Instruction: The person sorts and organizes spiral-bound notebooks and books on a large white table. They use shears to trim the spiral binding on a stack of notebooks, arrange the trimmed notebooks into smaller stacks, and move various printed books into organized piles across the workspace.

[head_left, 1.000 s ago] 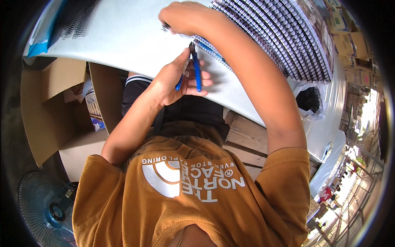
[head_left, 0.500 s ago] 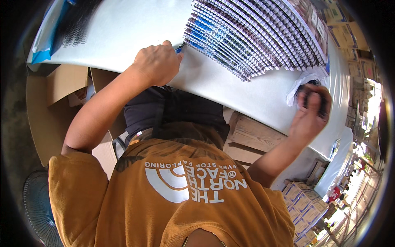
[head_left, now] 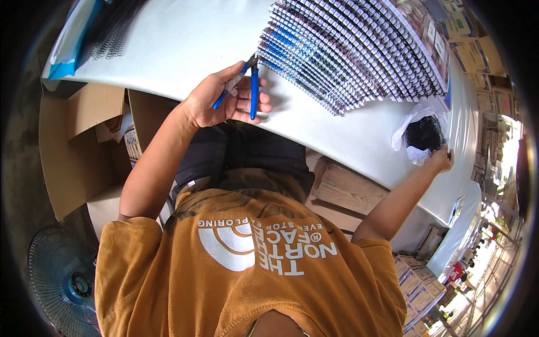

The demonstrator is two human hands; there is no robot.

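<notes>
A brown-orange cotton T-shirt (head_left: pixel 163 281) was seen nearest, worn by the person whose bare arms were stretched over a pale, smooth table (head_left: pixel 185 50). By the near edge of the table, the left hand (head_left: pixel 210 101) was turned palm up, and a pair of blue-handled metal pliers (head_left: pixel 254 92) was held loosely in it, the handles spread and the fingers half extended. A small, clear, crumpled scrap (head_left: pixel 232 87) was lodged by one handle. The plier tips were pointed at the corner of a fanned stack of wire-bound books (head_left: pixel 337 56), their dark loops ranged in curved rows; whether contact was made could not be told.

To the right, the right hand (head_left: pixel 443 159) was placed at the rim of a white, crinkled plastic bag (head_left: pixel 400 140), in which a black, wiry mass (head_left: pixel 424 133) was contained. The fingers were curled, but whether anything was pinched could not be told.

Farther off, dark wire coils (head_left: pixel 115 39) were laid at the table's far left, and brown cartons (head_left: pixel 483 59) were stacked beyond.

The step in hand was judged to be a reach for the bag's contents, with the pliers kept ready; a careful pinch of one strand seemed called for.
</notes>
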